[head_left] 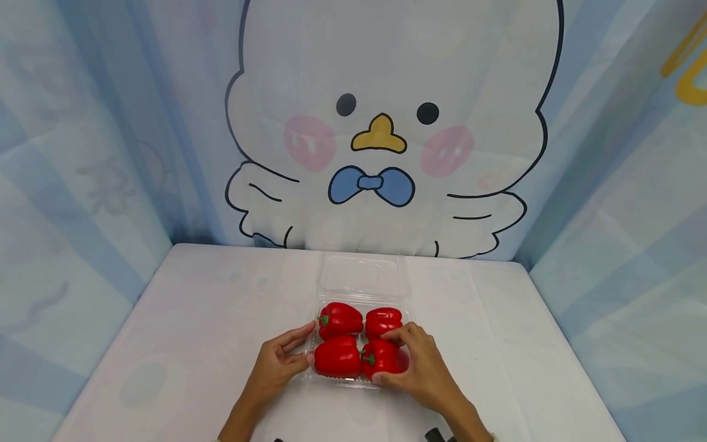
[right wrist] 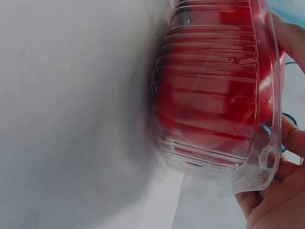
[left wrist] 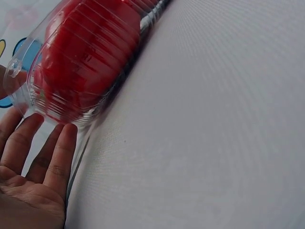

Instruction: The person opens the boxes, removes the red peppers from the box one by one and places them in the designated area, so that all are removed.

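Several glossy red bell peppers sit in a clear plastic clamshell container [head_left: 353, 385], its lid [head_left: 361, 276] folded open toward the back. My right hand [head_left: 422, 371] grips the front right pepper [head_left: 381, 357], thumb at its near side and index finger at its far side. My left hand [head_left: 278, 362] steadies the container's left side, with fairly straight fingers [left wrist: 62, 152] touching the outer wall in the left wrist view. Next to that hand lies the front left pepper [head_left: 337, 357]. At the back are another pepper [head_left: 341, 319] and one more [head_left: 383, 320] beside it.
The container stands on a white-covered table [head_left: 193, 319]. Behind it hangs a curtain [head_left: 381, 227] with a cartoon bird, and pale blue cloth [head_left: 72, 184] encloses both sides. A small dark object [head_left: 434, 434] shows at the bottom edge near the right forearm.
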Available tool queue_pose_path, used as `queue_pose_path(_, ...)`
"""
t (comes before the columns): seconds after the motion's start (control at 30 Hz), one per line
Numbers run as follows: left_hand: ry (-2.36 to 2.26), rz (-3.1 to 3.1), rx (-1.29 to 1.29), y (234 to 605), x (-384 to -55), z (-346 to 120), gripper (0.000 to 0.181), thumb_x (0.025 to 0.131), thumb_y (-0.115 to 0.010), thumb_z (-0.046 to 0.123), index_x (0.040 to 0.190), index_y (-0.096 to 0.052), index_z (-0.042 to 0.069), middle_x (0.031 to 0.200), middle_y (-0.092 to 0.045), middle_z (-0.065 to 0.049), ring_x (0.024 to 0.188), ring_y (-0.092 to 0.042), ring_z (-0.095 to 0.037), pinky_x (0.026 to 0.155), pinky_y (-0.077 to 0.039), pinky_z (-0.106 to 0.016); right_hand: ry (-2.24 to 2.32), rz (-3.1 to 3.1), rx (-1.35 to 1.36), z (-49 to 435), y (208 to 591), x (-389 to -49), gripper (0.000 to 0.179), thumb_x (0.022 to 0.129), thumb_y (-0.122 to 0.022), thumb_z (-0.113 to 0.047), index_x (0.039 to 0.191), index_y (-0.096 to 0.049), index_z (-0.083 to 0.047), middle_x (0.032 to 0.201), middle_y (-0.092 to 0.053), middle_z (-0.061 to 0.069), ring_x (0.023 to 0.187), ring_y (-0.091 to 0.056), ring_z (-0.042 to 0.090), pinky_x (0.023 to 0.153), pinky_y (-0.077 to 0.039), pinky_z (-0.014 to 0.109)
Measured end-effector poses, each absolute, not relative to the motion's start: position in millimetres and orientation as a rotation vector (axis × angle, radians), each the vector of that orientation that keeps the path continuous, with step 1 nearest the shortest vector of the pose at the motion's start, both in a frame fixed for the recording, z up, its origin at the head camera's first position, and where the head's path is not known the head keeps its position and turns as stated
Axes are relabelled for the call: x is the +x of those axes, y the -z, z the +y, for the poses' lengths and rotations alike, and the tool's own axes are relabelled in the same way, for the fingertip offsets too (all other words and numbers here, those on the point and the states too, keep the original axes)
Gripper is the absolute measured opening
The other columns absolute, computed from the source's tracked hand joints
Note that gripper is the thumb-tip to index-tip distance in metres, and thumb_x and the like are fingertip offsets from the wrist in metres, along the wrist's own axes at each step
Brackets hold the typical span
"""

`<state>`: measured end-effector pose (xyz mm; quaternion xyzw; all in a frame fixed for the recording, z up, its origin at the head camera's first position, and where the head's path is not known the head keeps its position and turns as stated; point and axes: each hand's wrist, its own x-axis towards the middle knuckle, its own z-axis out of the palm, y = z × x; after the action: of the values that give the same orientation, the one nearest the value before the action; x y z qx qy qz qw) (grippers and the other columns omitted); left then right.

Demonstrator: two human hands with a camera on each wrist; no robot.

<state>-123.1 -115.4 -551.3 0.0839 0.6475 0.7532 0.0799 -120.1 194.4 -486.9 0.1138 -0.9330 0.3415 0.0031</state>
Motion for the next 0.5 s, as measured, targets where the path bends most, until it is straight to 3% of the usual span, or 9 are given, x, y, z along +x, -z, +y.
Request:
queue_pose_path(0.23,-2.251,1.939,0.218,549.7,-123.3,-115.0,0.06,0.095,-0.078,0.004,0.151,-0.058,0.002,0.159,-0.055,-0.015,0.141,-0.061,-0.019,0.1,-0.061,-0.028,-1.019,-2.953,0.453,195.2,482.6,-121.8,0.071,0.064,-0.103,-0.043,0.126,-0.073,-0.026,0.111,-0.056,-0.016,0.117,-0.051,0.009,0.099,-0.051,0.043)
queue_pose_path(0.5,-2.262,1.922,0.24,551.2,-123.5,-115.5,0.06,0.095,-0.077,0.003,0.151,-0.056,0.0,0.16,-0.054,-0.017,0.139,-0.061,-0.009,0.1,-0.06,-0.027,-1.122,-2.957,0.459,199.5,481.2,-124.5,0.067,0.067,-0.102,-0.044,0.124,-0.072,-0.028,0.112,-0.056,-0.013,0.119,-0.054,0.01,0.102,-0.058,0.036)
